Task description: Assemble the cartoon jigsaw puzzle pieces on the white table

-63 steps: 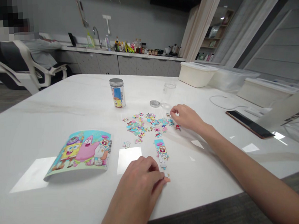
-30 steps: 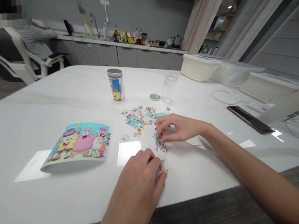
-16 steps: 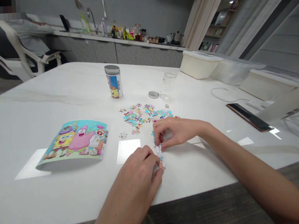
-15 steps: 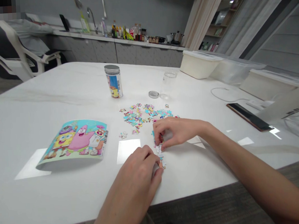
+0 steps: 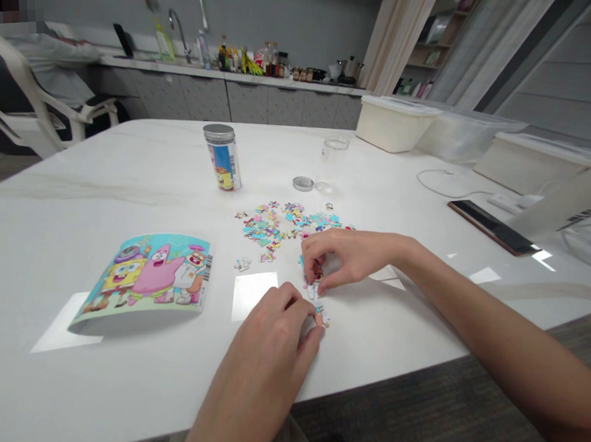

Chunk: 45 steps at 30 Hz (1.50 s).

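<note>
My left hand (image 5: pixel 282 332) rests low on the white table, thumb and forefinger closed on a small puzzle piece (image 5: pixel 322 317). Just above it, my right hand (image 5: pixel 340 258) has its fingertips down on a joined section of puzzle (image 5: pixel 312 288), whose far part is hidden under the fingers. Beyond my hands lies a loose spread of jigsaw pieces (image 5: pixel 266 229) in blue, pink and yellow. A couple of pieces (image 5: pixel 242 264) sit apart on the near left of it. At left, the curved picture sheet (image 5: pixel 153 273) shows cartoon figures in full colour.
A lidded picture jar (image 5: pixel 222 159) stands behind the pieces. Beside it are a metal lid (image 5: pixel 303 183) and a clear jar (image 5: pixel 335 165). Storage boxes (image 5: pixel 394 125) and a dark phone (image 5: pixel 491 226) occupy the right side. A person in grey (image 5: pixel 58 69) sits at far left.
The view has tilted very slightly. My left fingers and the small piece have shifted a touch upward and right, while my right hand stays almost in place.
</note>
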Tool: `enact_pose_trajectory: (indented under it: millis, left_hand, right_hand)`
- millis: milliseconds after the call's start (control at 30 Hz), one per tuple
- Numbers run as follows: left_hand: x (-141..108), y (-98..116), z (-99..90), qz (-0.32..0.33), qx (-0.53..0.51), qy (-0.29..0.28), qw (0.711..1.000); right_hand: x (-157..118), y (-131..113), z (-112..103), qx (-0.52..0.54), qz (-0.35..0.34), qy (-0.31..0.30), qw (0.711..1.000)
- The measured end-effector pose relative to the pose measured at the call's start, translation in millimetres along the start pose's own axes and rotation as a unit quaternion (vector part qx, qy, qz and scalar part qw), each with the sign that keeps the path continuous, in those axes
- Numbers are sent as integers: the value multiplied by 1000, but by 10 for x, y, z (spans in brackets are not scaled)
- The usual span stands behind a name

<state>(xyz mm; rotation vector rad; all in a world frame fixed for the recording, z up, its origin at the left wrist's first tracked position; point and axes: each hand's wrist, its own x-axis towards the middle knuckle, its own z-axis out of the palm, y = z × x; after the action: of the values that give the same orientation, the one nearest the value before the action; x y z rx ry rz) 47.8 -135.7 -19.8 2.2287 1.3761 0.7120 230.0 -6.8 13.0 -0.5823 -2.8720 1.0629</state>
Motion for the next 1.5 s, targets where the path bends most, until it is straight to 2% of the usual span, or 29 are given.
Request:
enact_pose_trajectory:
  millis: [467, 700, 900, 1133, 1300, 1500]
  left_hand:
    - [23, 25, -12, 2, 14, -21, 1000]
    - [-41, 30, -23, 10, -9, -35, 999]
    - [-116, 6, -62, -19, 35, -26, 999]
    - [-67, -19, -61, 22, 13, -45, 999]
    - [-83, -59, -67, -20, 20, -32, 999]
    - [-183, -85, -159, -5, -15, -47, 999]
  right_hand:
    - [0, -1, -8, -1, -5, -3, 1000]
    - [2, -12, -11, -1, 0, -4, 1000]
    - [0, -6, -11, -2, -4, -5, 1000]
    - [-4, -18, -21, 2, -9, -5, 1000]
    - [-8, -5, -29, -1, -13, 14, 1000]
    - [-14, 26, -39, -8, -18, 43, 999]
